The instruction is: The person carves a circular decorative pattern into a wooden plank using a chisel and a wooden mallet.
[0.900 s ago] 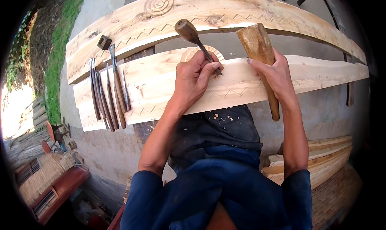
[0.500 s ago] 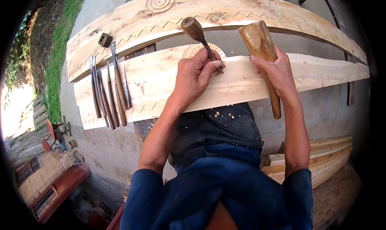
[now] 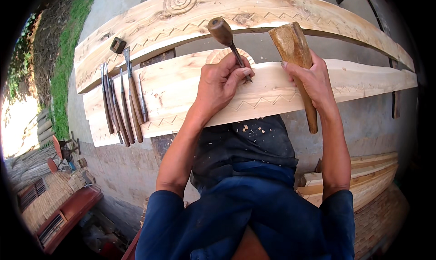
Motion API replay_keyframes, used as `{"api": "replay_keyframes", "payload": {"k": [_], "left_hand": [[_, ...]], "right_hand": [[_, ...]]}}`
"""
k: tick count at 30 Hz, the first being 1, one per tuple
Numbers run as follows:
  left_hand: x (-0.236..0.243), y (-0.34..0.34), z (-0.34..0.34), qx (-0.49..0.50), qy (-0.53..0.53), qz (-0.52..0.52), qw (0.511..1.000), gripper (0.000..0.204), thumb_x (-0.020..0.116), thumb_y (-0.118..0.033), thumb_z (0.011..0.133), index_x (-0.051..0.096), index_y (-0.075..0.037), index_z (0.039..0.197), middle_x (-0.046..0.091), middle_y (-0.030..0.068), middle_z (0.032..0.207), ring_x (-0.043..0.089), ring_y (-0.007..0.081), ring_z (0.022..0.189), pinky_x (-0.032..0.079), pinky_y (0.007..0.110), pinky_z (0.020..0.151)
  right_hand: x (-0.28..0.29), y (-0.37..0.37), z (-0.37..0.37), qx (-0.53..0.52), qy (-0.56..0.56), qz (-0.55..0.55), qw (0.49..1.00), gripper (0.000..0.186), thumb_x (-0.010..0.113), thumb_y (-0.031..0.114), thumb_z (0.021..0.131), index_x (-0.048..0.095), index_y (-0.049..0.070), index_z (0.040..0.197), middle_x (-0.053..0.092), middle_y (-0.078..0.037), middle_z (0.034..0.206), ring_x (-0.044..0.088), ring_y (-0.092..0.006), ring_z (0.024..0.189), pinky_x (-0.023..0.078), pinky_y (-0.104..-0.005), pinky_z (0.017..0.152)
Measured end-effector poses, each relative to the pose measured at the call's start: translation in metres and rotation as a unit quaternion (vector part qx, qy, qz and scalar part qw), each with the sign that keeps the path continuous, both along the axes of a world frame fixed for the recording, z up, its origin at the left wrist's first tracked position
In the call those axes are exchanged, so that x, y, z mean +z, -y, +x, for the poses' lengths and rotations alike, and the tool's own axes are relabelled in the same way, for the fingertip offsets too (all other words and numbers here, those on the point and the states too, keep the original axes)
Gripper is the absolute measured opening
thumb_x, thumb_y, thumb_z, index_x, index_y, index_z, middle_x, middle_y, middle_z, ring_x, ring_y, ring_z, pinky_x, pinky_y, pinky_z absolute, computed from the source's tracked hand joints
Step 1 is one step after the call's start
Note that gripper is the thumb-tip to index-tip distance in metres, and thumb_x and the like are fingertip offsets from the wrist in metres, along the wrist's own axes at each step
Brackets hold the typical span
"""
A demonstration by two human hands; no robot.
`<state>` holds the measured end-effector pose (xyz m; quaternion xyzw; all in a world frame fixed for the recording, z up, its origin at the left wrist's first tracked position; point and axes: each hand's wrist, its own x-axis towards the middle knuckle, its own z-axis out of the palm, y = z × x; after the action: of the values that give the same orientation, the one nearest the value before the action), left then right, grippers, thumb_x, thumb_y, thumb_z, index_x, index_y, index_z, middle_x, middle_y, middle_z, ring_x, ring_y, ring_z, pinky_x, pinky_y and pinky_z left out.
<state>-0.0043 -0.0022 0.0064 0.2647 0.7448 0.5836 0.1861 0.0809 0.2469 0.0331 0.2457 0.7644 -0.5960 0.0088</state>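
Note:
My left hand (image 3: 221,80) grips a wood carving chisel (image 3: 222,32) low on its shank, the round wooden handle leaning up and to the left. Its tip is down at the surface of the nearer pale plank (image 3: 181,85), just beside a carved rosette (image 3: 218,56) that the hand partly hides. A wooden mallet (image 3: 293,44) is in my right hand (image 3: 313,80), which is closed round its handle, with the head raised above the plank and apart from the chisel. A zigzag line (image 3: 268,100) is cut along the plank's near edge.
Several carving chisels (image 3: 122,101) lie side by side on the plank's left end. A small dark block (image 3: 118,45) rests on the farther plank (image 3: 272,10), which bears a carved spiral (image 3: 180,2). Stacked boards (image 3: 359,178) lie at lower right. Wood chips dot my dark trousers (image 3: 245,142).
The chisel's handle has tipped very slightly to the right and up. Both hands stay in nearly the same place.

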Motion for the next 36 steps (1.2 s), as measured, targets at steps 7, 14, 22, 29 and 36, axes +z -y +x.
{"api": "replay_keyframes", "payload": {"k": [7, 14, 22, 29, 36], "left_hand": [[0.001, 0.001, 0.0, -0.012, -0.048, -0.026, 0.998, 0.008, 0.066, -0.006, 0.108, 0.071, 0.001, 0.109, 0.082, 0.0075, 0.089, 0.078, 0.0138, 0.086, 0.062, 0.03, 0.082], [0.005, 0.0, -0.003, -0.026, -0.07, -0.039, 0.996, 0.007, 0.067, -0.005, 0.105, 0.071, 0.001, 0.107, 0.081, 0.0085, 0.085, 0.078, 0.0152, 0.08, 0.06, 0.031, 0.077], [0.005, 0.0, 0.0, -0.02, -0.071, -0.045, 0.996, 0.006, 0.067, -0.002, 0.103, 0.071, 0.001, 0.104, 0.08, 0.0084, 0.084, 0.076, 0.0156, 0.077, 0.059, 0.031, 0.076], [0.005, 0.001, 0.0, -0.018, -0.064, -0.032, 0.997, 0.005, 0.067, -0.002, 0.103, 0.071, 0.001, 0.104, 0.079, 0.0097, 0.086, 0.077, 0.0175, 0.08, 0.059, 0.032, 0.078], [-0.001, 0.004, -0.001, -0.022, -0.103, -0.044, 0.993, 0.004, 0.068, -0.001, 0.102, 0.071, 0.001, 0.104, 0.079, 0.0103, 0.087, 0.078, 0.0202, 0.082, 0.06, 0.033, 0.079]], "right_hand": [[0.009, 0.009, -0.005, 0.009, 0.013, 0.054, 0.998, 0.045, 0.087, 0.023, 0.085, 0.073, -0.001, 0.121, 0.074, -0.006, 0.09, 0.067, -0.0129, 0.074, 0.055, -0.0311, 0.071], [0.058, 0.015, -0.036, 0.077, -0.177, 0.323, 0.927, 0.053, 0.087, 0.022, 0.085, 0.071, -0.001, 0.13, 0.082, -0.016, 0.111, 0.078, -0.0237, 0.096, 0.06, -0.039, 0.089], [0.135, 0.036, -0.094, 0.084, -0.463, 0.215, 0.856, 0.04, 0.084, 0.017, 0.09, 0.073, 0.007, 0.127, 0.081, -0.016, 0.11, 0.08, -0.0262, 0.1, 0.062, -0.0373, 0.089], [0.152, 0.031, -0.094, 0.166, -0.412, 0.366, 0.818, 0.046, 0.079, 0.002, 0.083, 0.073, 0.006, 0.129, 0.079, -0.017, 0.104, 0.078, -0.0268, 0.094, 0.06, -0.0377, 0.081], [0.152, 0.036, -0.084, 0.248, -0.343, 0.558, 0.714, 0.042, 0.076, 0.001, 0.087, 0.073, 0.009, 0.128, 0.072, -0.012, 0.089, 0.074, -0.0261, 0.081, 0.055, -0.0386, 0.069]]}}
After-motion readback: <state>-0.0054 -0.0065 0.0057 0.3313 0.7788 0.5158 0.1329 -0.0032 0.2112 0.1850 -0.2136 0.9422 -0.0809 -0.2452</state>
